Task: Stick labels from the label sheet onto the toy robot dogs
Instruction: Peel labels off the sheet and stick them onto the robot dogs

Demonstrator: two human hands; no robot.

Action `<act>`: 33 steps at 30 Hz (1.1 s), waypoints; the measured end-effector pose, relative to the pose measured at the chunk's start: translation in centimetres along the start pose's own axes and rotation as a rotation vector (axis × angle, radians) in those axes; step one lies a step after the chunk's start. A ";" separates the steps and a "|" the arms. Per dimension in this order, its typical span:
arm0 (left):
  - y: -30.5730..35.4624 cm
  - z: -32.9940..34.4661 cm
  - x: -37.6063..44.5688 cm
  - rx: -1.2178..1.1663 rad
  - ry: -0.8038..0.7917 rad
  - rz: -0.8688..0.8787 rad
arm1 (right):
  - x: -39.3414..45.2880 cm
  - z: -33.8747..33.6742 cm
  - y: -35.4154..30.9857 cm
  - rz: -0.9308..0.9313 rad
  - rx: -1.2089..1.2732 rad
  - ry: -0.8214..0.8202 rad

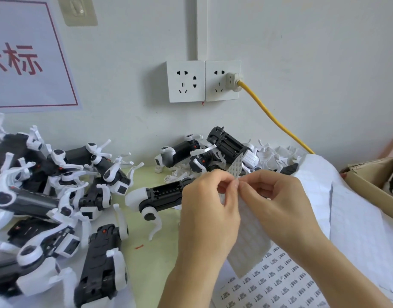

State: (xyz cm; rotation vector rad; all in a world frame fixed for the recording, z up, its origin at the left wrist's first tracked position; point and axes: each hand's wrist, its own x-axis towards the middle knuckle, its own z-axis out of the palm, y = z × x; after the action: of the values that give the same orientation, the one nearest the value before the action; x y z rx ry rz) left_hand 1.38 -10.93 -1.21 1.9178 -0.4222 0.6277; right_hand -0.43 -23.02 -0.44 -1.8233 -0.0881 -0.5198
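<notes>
Grip: left hand (207, 207) and right hand (273, 196) pinch the sheet (246, 230) top, fingertips together.
Sheet: hangs below the hands.
Nearest dog (155, 196): just left of the hands, lying crosswise; left hand nearer.

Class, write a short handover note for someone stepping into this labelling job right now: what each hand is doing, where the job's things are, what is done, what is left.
Left hand: pinches the label sheet at its upper edge.
Right hand: fingertips meet the left's on that edge, apparently peeling a label; the label itself is too small to see.
Toy robot dog: lies belly-up just left of the hands, likely next. More dogs are piled at the left and behind.
Printed label sheets lie under the wrists.
Done: cannot tell which dogs are labelled.
Left: finish peeling, stick the label on, repeat.
</notes>
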 end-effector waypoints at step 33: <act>-0.9 -0.3 0.5 -0.286 -0.090 -0.271 | 0.1 -0.2 -0.1 -0.018 -0.120 -0.040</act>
State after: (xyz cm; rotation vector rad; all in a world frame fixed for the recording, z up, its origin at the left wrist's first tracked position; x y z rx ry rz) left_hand 2.23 -10.30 -1.43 1.6934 -0.2838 0.2871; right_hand -0.46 -23.22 -0.22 -1.9517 -0.1025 -0.5098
